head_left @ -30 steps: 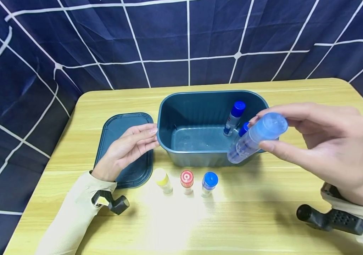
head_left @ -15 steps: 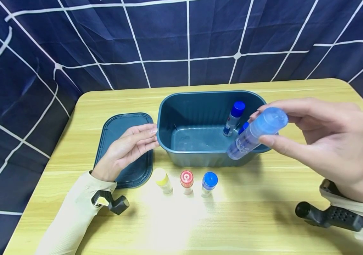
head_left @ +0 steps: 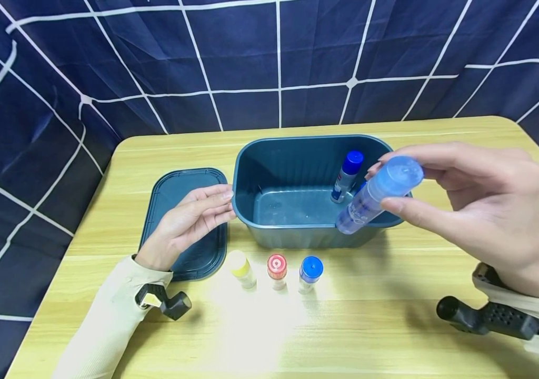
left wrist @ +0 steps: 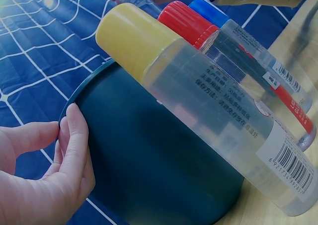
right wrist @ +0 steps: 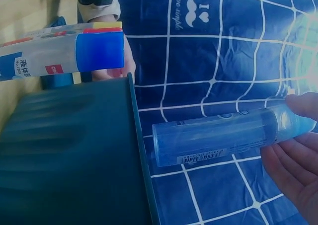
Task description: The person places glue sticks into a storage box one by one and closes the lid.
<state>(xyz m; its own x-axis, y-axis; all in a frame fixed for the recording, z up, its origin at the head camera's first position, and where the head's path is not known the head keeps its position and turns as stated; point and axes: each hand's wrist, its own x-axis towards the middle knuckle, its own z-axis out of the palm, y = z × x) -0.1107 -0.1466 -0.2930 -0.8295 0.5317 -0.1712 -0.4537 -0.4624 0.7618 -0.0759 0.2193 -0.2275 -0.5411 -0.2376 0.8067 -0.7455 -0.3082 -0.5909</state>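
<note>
My right hand (head_left: 482,205) pinches a clear blue bottle (head_left: 378,195) by its cap, tilted above the right front rim of a dark teal bin (head_left: 293,237). The right wrist view shows that bottle (right wrist: 213,138) just past the bin's rim, between thumb and fingers of the hand (right wrist: 293,160). A blue-capped tube (head_left: 343,176) leans inside the bin; a second blue cap is mostly hidden behind the held bottle. My left hand (head_left: 189,223) holds the bin's left rim, thumb and fingers pinching its edge in the left wrist view (left wrist: 54,170).
In front of the bin stand a yellow-capped tube (head_left: 243,268), a red-capped tube (head_left: 277,271) and a blue-capped tube (head_left: 310,273) in a row. A teal lid (head_left: 198,258) lies left of the bin, partly under my left hand. A dark blue gridded cloth (head_left: 246,58) hangs behind the table.
My right hand and the bottle have shifted slightly back and left, now covering more of the second blue cap in the bin. The left hand stays at the rim.
</note>
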